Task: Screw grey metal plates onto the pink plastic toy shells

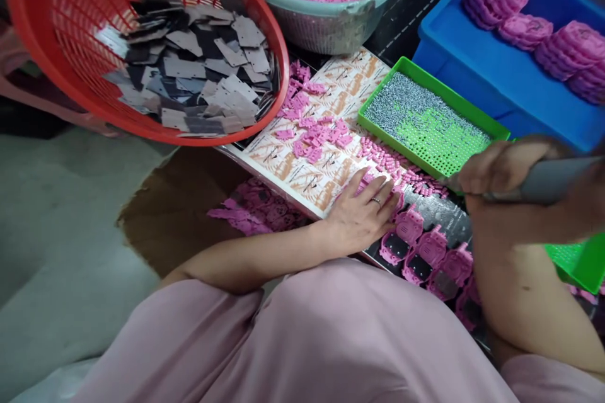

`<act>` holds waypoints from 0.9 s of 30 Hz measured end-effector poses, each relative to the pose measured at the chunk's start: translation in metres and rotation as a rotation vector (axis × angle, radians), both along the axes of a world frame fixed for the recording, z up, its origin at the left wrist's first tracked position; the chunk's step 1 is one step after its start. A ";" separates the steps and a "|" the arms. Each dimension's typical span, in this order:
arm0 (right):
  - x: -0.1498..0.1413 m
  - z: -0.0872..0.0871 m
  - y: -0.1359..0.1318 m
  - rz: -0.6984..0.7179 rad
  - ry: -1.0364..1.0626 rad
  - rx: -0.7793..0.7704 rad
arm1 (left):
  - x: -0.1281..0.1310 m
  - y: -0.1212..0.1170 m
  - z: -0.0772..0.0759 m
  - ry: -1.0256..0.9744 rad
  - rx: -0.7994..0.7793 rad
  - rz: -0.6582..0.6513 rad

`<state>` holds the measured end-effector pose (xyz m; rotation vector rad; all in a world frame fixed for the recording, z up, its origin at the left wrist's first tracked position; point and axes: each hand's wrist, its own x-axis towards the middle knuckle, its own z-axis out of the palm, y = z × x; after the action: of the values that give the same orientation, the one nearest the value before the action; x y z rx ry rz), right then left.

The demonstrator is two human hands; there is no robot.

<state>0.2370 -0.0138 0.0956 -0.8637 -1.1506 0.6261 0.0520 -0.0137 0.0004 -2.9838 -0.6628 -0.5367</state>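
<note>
My left hand [362, 211] lies with its fingers spread over pink plastic parts at the edge of the table. Its fingers partly cover what lies under them. My right hand [505, 167] is wrapped round a grey electric screwdriver [560, 179], slightly blurred, its tip pointing left by the corner of a green tray [401, 138] of small screws [411, 101]. Below the hands, a row of pink plastic housings [428, 252] lies on a dark surface, several with dark plates in them. Tiny pink pieces [392, 160] are scattered between my left hand and the tray.
A red basket [278, 69] of thin grey plates tilts at the left. Behind stands a pale green basket [316, 28] full of pink parts. A blue bin [454, 63] with stacked pink housings is at the back right. Another green tray [586, 264] sits below my right forearm.
</note>
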 end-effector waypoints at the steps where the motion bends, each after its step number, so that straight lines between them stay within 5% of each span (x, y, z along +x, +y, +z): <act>1: -0.006 -0.001 -0.004 0.012 0.007 0.000 | 0.000 0.000 0.000 0.007 -0.002 0.000; 7: -0.029 -0.015 -0.007 0.113 0.008 0.059 | 0.002 0.001 0.001 0.003 -0.014 -0.007; 21: -0.028 -0.028 -0.007 0.241 -0.077 0.006 | 0.001 0.004 -0.007 -0.062 -0.014 -0.045; 23: -0.025 -0.020 -0.003 0.212 -0.053 -0.017 | 0.001 0.004 -0.007 -0.058 -0.011 -0.056; 27: -0.012 -0.004 0.019 -0.049 -0.003 0.202 | -0.001 0.004 -0.006 -0.055 -0.013 -0.064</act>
<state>0.2251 0.0052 0.0915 -0.7183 -1.1697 0.4594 0.0511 -0.0093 -0.0056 -3.0218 -0.5787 -0.6226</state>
